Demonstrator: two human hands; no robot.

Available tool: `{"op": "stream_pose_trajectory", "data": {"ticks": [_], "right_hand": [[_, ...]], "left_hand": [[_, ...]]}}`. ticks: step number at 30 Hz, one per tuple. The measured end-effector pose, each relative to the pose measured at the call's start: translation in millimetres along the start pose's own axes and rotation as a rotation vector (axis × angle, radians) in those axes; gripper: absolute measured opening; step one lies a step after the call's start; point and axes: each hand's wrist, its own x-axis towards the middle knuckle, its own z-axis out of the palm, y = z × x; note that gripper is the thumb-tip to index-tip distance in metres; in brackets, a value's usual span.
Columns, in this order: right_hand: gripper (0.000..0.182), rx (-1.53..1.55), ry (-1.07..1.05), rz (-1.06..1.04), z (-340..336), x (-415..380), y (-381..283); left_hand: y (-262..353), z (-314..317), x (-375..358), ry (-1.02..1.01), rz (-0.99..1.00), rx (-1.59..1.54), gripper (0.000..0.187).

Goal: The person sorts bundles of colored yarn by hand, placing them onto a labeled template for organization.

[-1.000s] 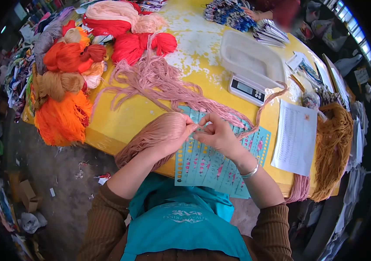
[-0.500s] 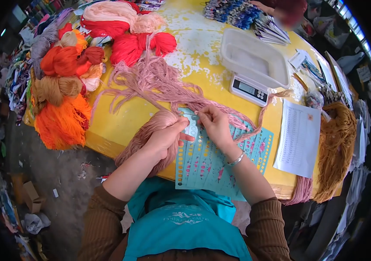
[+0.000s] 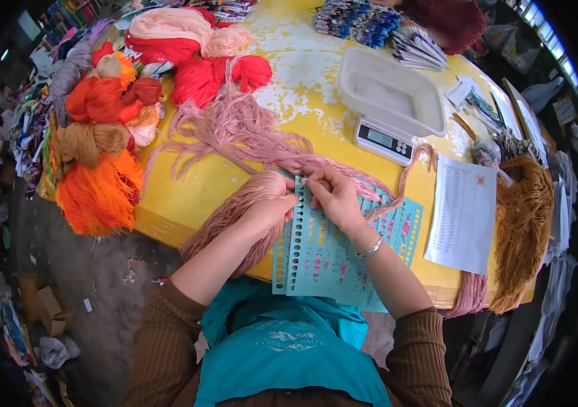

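My left hand [image 3: 272,207] is closed at the top of a thick pink yarn hank [image 3: 234,210], its fingers at the left edge of a teal punched card [image 3: 309,251]. My right hand [image 3: 331,192], with a silver bracelet at the wrist, pinches at the card's upper edge, where pink strands meet it; the fingertips' exact hold is small and partly hidden. The card lies over other teal cards with rows of holes and pink floral prints. Loose pink yarn [image 3: 241,129] spreads above the hands and runs to the right.
Red, orange and tan yarn bundles [image 3: 99,142] are heaped at the left. A scale [image 3: 384,140] with a clear plastic tray [image 3: 392,91] stands at the upper right. A printed sheet [image 3: 462,214] and brown yarn [image 3: 523,230] lie at the right. Another person's sleeve [image 3: 448,20] shows beyond.
The leftmost top card has shifted and its holes now look dark. My left fingers have drawn in against its edge. My right hand has moved slightly left.
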Motion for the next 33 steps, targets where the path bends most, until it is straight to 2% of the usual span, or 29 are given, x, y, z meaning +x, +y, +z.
{"op": "stream_pose_trajectory", "data": {"ticks": [5, 8, 10, 13, 17, 22, 33], "right_hand": [[0.007, 0.068, 0.016, -0.001, -0.9, 2.8, 5.8], [0.006, -0.024, 0.044, -0.046, -5.6, 2.6, 15.6], [0.005, -0.135, 0.038, -0.200, -1.5, 3.9, 23.9], [0.004, -0.274, 0.047, -0.182, 3.5, 3.5, 17.9], [0.006, -0.335, 0.035, -0.165, 4.9, 3.8, 15.1], [0.010, -0.437, 0.065, -0.180, 6.4, 1.5, 8.9], [0.009, -0.311, 0.025, -0.091, 3.9, 8.4, 8.5]], "left_hand": [[-9.5, -5.3, 4.1, -0.010, -0.002, 0.031, 0.053], [-3.6, -2.4, 1.1, 0.008, -0.002, 0.065, 0.045], [0.0, -2.8, 3.2, -0.085, 0.039, 0.042, 0.032], [0.0, -5.8, 10.1, -0.040, -0.004, 0.066, 0.021], [-7.6, -9.6, 16.5, 0.006, -0.016, 0.042, 0.020], [10.7, -14.1, 13.4, -0.130, -0.024, 0.144, 0.016], [8.8, -20.0, 19.8, -0.173, -0.063, 0.101, 0.016]]}}
